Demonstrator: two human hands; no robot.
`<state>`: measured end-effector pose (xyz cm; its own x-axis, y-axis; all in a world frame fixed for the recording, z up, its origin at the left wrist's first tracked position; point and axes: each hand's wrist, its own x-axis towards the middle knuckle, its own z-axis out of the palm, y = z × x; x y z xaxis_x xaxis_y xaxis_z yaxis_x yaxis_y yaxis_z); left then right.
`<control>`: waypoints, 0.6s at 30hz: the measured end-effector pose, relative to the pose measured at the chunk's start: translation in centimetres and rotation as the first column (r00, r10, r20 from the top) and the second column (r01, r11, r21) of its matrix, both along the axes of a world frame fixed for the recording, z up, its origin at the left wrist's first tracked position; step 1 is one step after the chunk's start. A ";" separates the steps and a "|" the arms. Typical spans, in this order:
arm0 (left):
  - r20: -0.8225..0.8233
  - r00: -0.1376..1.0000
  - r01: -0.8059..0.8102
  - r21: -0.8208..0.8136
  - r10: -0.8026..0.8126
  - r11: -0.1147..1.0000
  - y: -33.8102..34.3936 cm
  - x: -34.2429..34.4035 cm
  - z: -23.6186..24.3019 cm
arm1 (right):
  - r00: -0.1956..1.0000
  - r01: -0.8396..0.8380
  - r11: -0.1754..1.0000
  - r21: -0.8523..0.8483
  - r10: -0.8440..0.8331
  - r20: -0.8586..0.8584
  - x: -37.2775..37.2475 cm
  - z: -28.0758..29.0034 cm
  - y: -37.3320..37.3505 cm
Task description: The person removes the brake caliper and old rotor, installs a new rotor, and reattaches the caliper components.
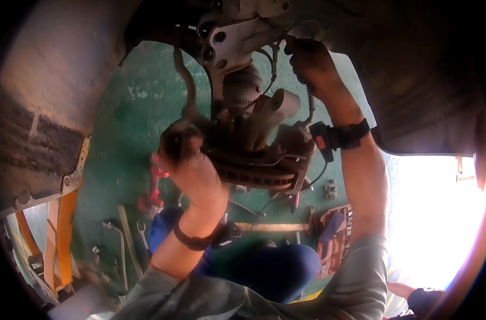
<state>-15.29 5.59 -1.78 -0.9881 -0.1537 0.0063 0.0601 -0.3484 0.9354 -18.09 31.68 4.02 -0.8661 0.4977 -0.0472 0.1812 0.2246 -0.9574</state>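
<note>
I am in a car's wheel well, with the brake disc (259, 177) hanging in the middle of the head view. My left hand (181, 143) is curled closed at the disc's left side, by the lower end of a curved dark rod (185, 80). What its fingers hold is hidden. Higher up on the right, my right hand (313, 63) has its fingers bent and pressed together beside a thin cable (275, 61) under the metal bracket (227, 45). I cannot make out what is in them. A ribbed rubber boot (242, 85) sits between the hands, above the hub.
Fender panels close in on the left (51, 80) and right (419, 90). On the green floor (141, 101) lie a red power tool (152, 186), a wrench (142, 232), a wooden-handled hammer (269, 227) and a brown tool case (331, 250). Orange stand legs (67, 234) rise at lower left.
</note>
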 end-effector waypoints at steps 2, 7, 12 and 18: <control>-0.010 1.000 -0.003 0.050 0.003 0.999 0.6 0.1 -0.7 | 0.997 -0.067 0.998 0.009 0.066 0.030 0.5 -0.8 0.6; -0.027 1.000 0.005 0.092 -0.002 0.996 1.3 0.1 -0.6 | 0.997 -0.046 0.997 0.064 0.049 -0.053 1.7 -0.2 -1.0; 0.034 0.999 0.035 0.139 -0.040 0.990 0.8 -0.1 -0.2 | 0.964 -0.163 0.985 -0.060 0.146 -0.222 1.2 -0.7 -0.2; 0.046 0.999 0.007 0.169 -0.014 0.986 0.5 -0.3 -1.0 | 0.970 -0.157 0.920 -0.360 0.076 -0.229 0.8 -0.7 0.1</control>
